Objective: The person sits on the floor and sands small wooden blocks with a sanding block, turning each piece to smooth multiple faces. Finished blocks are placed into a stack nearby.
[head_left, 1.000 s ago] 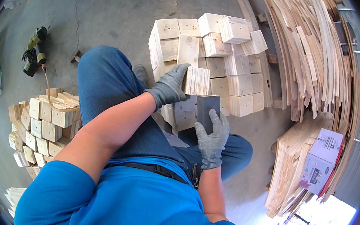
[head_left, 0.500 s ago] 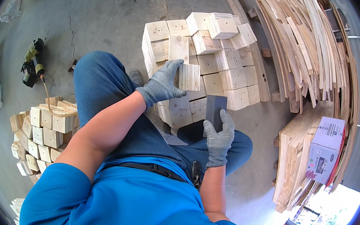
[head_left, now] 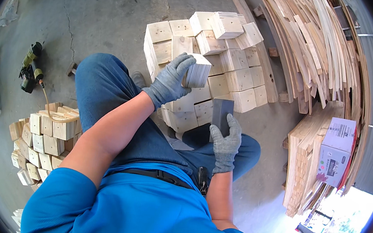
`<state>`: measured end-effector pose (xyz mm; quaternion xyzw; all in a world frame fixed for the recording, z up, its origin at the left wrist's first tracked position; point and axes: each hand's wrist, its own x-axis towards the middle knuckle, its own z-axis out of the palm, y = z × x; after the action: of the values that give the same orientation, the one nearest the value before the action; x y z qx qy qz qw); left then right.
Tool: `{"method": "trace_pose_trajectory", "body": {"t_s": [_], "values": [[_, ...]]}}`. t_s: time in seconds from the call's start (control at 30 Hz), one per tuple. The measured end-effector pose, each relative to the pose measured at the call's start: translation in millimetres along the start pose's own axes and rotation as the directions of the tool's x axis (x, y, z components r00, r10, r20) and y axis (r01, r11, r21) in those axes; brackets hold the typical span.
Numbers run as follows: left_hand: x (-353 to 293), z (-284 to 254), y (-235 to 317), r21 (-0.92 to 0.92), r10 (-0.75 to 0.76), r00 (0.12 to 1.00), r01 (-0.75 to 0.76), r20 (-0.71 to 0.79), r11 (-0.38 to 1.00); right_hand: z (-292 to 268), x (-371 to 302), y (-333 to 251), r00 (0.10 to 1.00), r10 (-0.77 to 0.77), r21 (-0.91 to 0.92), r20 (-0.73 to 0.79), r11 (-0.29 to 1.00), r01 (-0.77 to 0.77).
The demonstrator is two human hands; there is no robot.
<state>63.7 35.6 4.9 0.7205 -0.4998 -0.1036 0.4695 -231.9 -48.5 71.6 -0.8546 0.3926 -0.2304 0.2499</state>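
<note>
My left hand [head_left: 168,80], in a grey knit glove, is closed around a pale wooden block [head_left: 198,71]. Its top face and ridged, layered side both show. This block is held up over a pile of similar wooden blocks [head_left: 233,78] on the floor between my knees, many with small dark marks on their faces. Lower and to the right, my gloved right hand [head_left: 226,141] grips a dark grey rectangular block [head_left: 222,113], with the thumb along its face. The two held blocks are apart.
More wooden blocks [head_left: 47,140] are stacked at left, with a tan hose [head_left: 48,103] running over them to a green-and-black power tool [head_left: 31,66]. Long wooden strips [head_left: 310,43] lie along the right. A lilac carton [head_left: 336,152] rests by stacked boards [head_left: 303,160].
My left hand has lifted the wooden block slightly and turned it, so its top face now shows. The right hand keeps its hold on the dark grey block, almost unmoved.
</note>
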Motion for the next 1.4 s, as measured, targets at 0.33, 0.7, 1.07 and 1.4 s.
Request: {"method": "trace_pose_trajectory", "body": {"t_s": [0.33, 0.7, 1.07, 1.4], "values": [[-23, 1, 7, 0.035, 0.214, 0.975, -0.216, 0.051, 0.976, 11, 7, 0, 0.999, 0.03, 0.063, 0.023, 0.998, -0.031], [-23, -11, 29, -0.01, -0.001, 0.997, 0.001, 0.075, 1.0, 19, 5, -3, 1.0, -0.007, 0.077, 0.014, 0.997, 0.006], [-10, -1, 11, -0.041, -0.377, 0.877, 0.407, 0.298, 0.913, 46, 49, -34, 0.962, -0.225, -0.254, 0.156, 0.932, 0.259], [-16, 7, -4, -0.085, -0.3, 0.925, 0.327, 0.234, 0.941, 76, 114, -45, 0.975, -0.15, -0.216, 0.162, 0.959, 0.183]]}}
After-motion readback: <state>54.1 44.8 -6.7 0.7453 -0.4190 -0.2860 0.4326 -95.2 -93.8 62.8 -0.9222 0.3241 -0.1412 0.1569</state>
